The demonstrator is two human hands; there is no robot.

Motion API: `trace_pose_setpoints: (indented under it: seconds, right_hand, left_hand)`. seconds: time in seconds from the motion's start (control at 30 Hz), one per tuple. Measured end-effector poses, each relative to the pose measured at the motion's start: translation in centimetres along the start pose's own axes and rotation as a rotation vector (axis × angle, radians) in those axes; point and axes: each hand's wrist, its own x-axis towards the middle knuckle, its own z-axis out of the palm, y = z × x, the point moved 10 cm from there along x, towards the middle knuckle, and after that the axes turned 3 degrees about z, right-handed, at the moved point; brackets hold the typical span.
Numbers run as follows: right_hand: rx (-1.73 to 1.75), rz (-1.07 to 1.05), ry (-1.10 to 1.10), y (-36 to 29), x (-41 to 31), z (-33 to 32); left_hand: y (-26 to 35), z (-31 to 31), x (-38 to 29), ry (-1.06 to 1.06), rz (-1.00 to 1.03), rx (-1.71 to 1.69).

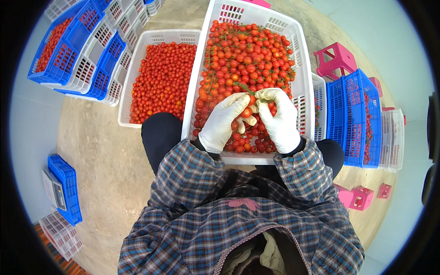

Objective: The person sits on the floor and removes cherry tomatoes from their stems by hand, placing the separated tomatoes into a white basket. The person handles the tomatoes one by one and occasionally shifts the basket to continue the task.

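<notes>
Both my hands wear whitish gloves and meet over a white plastic crate heaped with cherry tomatoes, many on green stems. My left hand has its fingers curled around a red cherry tomato, close to my right hand. My right hand pinches the green stem of a small tomato cluster between thumb and forefinger. The fingertips of both hands nearly touch, and part of the cluster is hidden behind them.
Left of the crate stands another white crate of loose, stemless cherry tomatoes. Stacked blue and white crates rise at the upper left, blue crates at the right. Pink plastic stools stand at the right. A scale rests by a blue crate.
</notes>
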Motion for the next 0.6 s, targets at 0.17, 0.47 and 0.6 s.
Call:
trace_pose_setpoints:
  seconds: [0.17, 0.47, 0.6]
  right_hand:
    - [-0.249, -0.148, -0.043, -1.4, -0.1, 0.9]
    - [-0.299, -0.196, 0.185, -2.4, 0.8, -4.9]
    - [-0.692, -0.05, 0.455, 0.2, 2.0, -14.5]
  left_hand:
    - [0.8, -1.1, -0.1, 0.135, 0.084, 0.088]
    - [1.5, -1.9, -0.4, 0.222, 0.075, 0.036]
    - [1.0, -1.0, -0.1, 0.101, 0.028, -0.18]
